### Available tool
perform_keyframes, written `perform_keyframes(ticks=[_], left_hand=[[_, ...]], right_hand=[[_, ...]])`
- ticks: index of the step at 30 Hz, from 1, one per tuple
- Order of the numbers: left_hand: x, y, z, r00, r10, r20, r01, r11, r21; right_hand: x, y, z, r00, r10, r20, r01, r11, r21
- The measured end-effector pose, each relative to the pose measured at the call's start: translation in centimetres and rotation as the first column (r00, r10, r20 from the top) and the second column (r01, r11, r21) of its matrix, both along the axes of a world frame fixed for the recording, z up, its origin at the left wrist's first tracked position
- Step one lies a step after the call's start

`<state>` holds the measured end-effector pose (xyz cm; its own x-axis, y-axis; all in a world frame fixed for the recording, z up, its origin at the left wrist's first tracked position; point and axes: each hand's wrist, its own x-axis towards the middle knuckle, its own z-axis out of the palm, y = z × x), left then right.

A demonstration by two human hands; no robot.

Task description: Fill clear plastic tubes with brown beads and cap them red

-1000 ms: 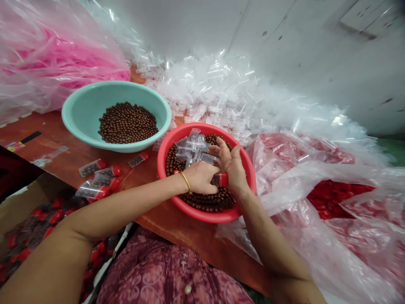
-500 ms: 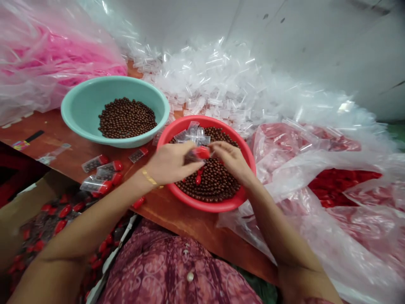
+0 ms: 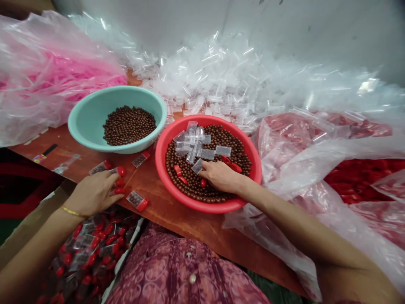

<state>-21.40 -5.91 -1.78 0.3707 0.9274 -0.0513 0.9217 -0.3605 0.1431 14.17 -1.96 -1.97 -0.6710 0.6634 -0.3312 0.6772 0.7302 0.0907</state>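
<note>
My left hand [image 3: 95, 193] lies over small clear tubes with red caps at the table's front left edge. Its thumb and fingers are apart around the red caps [image 3: 119, 182]; parts of the tubes beneath are hidden. Inside the red basin [image 3: 161, 169], my right hand [image 3: 223, 176] is low over brown beads [image 3: 202, 194]. Its fingertips close on the end of an empty clear tube [image 3: 198, 166]. More clear tubes [image 3: 190, 141] lie heaped on the beads behind it. Loose red caps [image 3: 177, 170] rest among the beads, some beside the right hand.
A turquoise basin [image 3: 79, 122] of brown beads stands left. Capped, bead-filled tubes [image 3: 137, 200] lie on the table, and many fill a box [image 3: 136, 236] below its edge. Behind rises a pile of clear tubes [image 3: 215, 76]. Plastic bags with red pieces [image 3: 357, 179] and pink pieces [image 3: 72, 80] flank it.
My hands, together over the red basin with a red-capped piece, have parted. The left has moved left to the capped tubes; the right has lowered to the beads and an empty tube.
</note>
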Motion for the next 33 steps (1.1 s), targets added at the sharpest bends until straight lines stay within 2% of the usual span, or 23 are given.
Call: perform_keyframes(ticks=[2, 4, 5, 6, 7, 9, 11, 12, 14, 17, 18, 20, 22, 23, 24, 26, 30, 33], left_hand=[[3.0, 1.2, 2.2, 0.998, -0.063, -0.011, 0.063, 0.997, 0.038], [7.3, 2.5, 3.8, 0.99, -0.138, 0.041, 0.136, 0.99, 0.045], [9.7, 3.1, 4.2, 0.983, -0.175, 0.052, 0.173, 0.984, 0.038], [12.0, 3.7, 4.4, 0.974, -0.22, 0.046, 0.22, 0.975, 0.007], [14.3, 4.3, 4.1, 0.966, -0.256, 0.023, 0.257, 0.966, -0.038], [18.2, 5.6, 3.0, 0.959, -0.279, -0.047, 0.27, 0.952, -0.143], [20.9, 6.9, 1.4, 0.953, -0.281, -0.116, 0.245, 0.936, -0.253], [21.8, 7.5, 0.7, 0.95, -0.279, -0.138, 0.229, 0.927, -0.296], [22.9, 8.4, -0.3, 0.953, -0.267, -0.142, 0.205, 0.915, -0.347], [23.3, 8.9, -0.6, 0.984, -0.175, -0.044, 0.146, 0.916, -0.374], [23.3, 9.0, -0.5, 0.991, -0.13, 0.004, 0.119, 0.896, -0.429], [23.3, 9.0, -0.3, 0.997, -0.026, 0.076, 0.067, 0.792, -0.607], [23.5, 9.0, -0.2, 0.993, 0.066, 0.094, 0.03, 0.642, -0.766], [23.7, 9.0, -0.3, 0.991, 0.101, 0.092, 0.015, 0.585, -0.811], [24.0, 9.0, -0.5, 0.987, 0.131, 0.097, 0.009, 0.551, -0.834], [25.1, 9.1, -1.2, 0.97, 0.201, 0.135, 0.004, 0.544, -0.839], [27.5, 9.6, -2.9, 0.902, 0.333, 0.273, 0.0, 0.634, -0.773], [28.3, 10.0, -3.7, 0.842, 0.381, 0.382, 0.032, 0.67, -0.741]], right_hand=[[0.7, -0.3, 0.3, 0.999, -0.037, -0.038, 0.036, 0.999, -0.031], [1.7, -0.5, 0.3, 0.977, -0.128, -0.168, 0.12, 0.991, -0.059], [2.3, -0.6, 0.2, 0.941, -0.188, -0.282, 0.175, 0.982, -0.073], [3.0, -0.8, -0.1, 0.871, -0.257, -0.419, 0.238, 0.966, -0.096], [3.5, -0.9, -0.3, 0.759, -0.329, -0.561, 0.307, 0.942, -0.137], [4.3, -1.0, -0.9, 0.446, -0.473, -0.76, 0.404, 0.864, -0.3], [4.7, -1.1, -1.2, 0.141, -0.595, -0.791, 0.406, 0.764, -0.502], [4.7, -1.1, -1.3, 0.035, -0.632, -0.774, 0.385, 0.723, -0.574], [4.6, -1.1, -1.1, -0.079, -0.653, -0.753, 0.358, 0.687, -0.633], [4.6, -1.2, -0.7, -0.136, -0.606, -0.783, 0.384, 0.697, -0.606], [4.6, -1.2, -0.6, -0.149, -0.59, -0.794, 0.39, 0.703, -0.595], [4.7, -1.4, -0.5, -0.183, -0.569, -0.802, 0.384, 0.71, -0.591], [4.7, -1.6, -0.4, -0.217, -0.565, -0.796, 0.368, 0.709, -0.602], [4.7, -1.6, -0.3, -0.229, -0.565, -0.792, 0.364, 0.705, -0.608], [4.7, -1.7, -0.3, -0.239, -0.563, -0.791, 0.366, 0.703, -0.611], [4.8, -1.7, -0.2, -0.25, -0.554, -0.794, 0.379, 0.699, -0.607], [5.1, -1.6, -0.5, -0.261, -0.515, -0.817, 0.426, 0.698, -0.576], [5.3, -1.4, -0.7, -0.322, -0.425, -0.846, 0.511, 0.674, -0.533]])
